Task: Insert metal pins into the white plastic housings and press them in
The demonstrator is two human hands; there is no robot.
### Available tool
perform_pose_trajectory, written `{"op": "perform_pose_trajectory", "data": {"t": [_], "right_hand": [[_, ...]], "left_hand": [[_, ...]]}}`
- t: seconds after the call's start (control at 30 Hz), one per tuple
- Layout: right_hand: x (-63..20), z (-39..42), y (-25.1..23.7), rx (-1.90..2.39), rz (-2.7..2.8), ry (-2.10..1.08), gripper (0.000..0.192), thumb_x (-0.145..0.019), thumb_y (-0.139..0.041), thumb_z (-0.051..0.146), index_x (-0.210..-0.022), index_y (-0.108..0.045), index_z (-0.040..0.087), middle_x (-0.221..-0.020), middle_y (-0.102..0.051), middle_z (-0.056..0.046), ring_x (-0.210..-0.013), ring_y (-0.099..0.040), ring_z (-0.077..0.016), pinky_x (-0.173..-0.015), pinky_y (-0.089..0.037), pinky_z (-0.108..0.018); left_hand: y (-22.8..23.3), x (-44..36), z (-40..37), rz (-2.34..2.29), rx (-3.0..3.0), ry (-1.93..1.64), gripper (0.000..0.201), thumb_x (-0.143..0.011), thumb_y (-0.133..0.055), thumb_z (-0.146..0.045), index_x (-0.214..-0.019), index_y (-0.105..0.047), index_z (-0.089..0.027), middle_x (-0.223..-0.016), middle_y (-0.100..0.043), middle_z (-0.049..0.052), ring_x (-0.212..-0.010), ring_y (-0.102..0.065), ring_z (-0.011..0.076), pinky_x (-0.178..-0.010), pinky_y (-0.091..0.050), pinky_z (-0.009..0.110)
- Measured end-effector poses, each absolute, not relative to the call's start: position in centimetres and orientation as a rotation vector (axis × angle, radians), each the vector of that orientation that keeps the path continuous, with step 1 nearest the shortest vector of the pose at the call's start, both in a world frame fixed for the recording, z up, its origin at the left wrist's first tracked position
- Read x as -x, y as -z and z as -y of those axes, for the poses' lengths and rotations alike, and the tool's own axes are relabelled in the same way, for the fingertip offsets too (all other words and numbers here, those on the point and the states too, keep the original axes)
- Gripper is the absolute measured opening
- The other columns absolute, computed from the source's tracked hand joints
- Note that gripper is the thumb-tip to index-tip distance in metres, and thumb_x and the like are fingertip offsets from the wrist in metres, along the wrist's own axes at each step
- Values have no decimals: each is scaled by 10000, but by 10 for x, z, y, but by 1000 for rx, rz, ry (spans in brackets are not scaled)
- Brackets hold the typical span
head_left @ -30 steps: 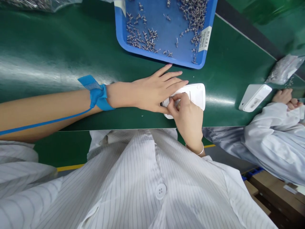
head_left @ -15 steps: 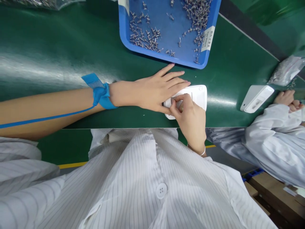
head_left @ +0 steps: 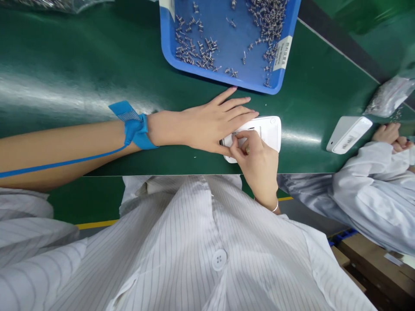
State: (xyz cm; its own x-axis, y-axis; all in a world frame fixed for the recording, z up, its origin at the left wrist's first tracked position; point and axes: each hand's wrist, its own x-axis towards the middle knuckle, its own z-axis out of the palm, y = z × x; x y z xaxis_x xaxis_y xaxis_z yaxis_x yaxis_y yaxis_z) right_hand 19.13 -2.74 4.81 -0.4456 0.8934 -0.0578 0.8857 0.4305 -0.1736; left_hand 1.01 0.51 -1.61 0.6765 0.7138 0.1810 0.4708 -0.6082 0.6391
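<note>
A white plastic device casing point(head_left: 271, 129) lies on the green table near its front edge, partly covered by both hands. My left hand point(head_left: 215, 123) is stretched out flat, fingers spread, its lower fingers and thumb resting against the casing's left side. On my left wrist is a blue strap point(head_left: 138, 131) with a cord. My right hand point(head_left: 257, 160) pinches with thumb and forefinger at the casing's left part. Whatever sits between those fingertips is too small and hidden to name.
Beyond my hands stands a blue tray point(head_left: 223, 80) of small metal springs point(head_left: 201, 52). To the right lie another white device point(head_left: 349, 134) and a plastic bag point(head_left: 385, 97) of small parts. A co-worker's hands point(head_left: 391, 134) rest at the far right.
My right hand's pinching fingers have shifted very slightly down and left over the casing. My left hand stays flat in the same place.
</note>
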Motion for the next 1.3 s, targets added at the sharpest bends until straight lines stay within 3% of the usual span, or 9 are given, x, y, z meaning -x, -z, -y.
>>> {"op": "perform_pose_trajectory", "data": {"t": [0.2, 0.6, 0.93, 1.3], "right_hand": [[-188, 28, -50, 1679, 2579, -262, 190, -973, -512, 347, -939, -636, 208, -639, -629, 51, -567, -567, -94, -520, -273, -256], [-188, 26, -50, 1724, 2571, -307, 175, -956, -531, 345, -949, -629, 199, -653, -652, 47, -575, -600, -103, -520, -276, -249], [-191, 32, -43, 1726, 2537, -150, 207, -984, -502, 351, -933, -653, 219, -607, -643, 49, -566, -602, -98, -511, -261, -272], [-186, 28, -52, 1768, 2587, -349, 240, -989, -502, 376, -941, -669, 209, -673, -672, 32, -571, -580, -102, -525, -266, -262]], "left_hand": [[16, -10, -4, -902, -2363, -582, 821, -954, -433, -599, -1581, -231, -109, -1581, -361, 171, -1518, -187, 400, -1238, -72, 628], [16, -11, -5, -912, -2331, -588, 846, -921, -501, -613, -1576, -258, -136, -1568, -387, 160, -1504, -216, 421, -1227, -99, 645], [18, -13, -3, -927, -2292, -676, 817, -895, -521, -667, -1521, -376, -162, -1524, -454, 132, -1488, -269, 417, -1226, -135, 648], [19, -12, -4, -913, -2328, -661, 836, -890, -549, -651, -1535, -343, -161, -1537, -432, 146, -1483, -266, 437, -1215, -148, 663]]}}
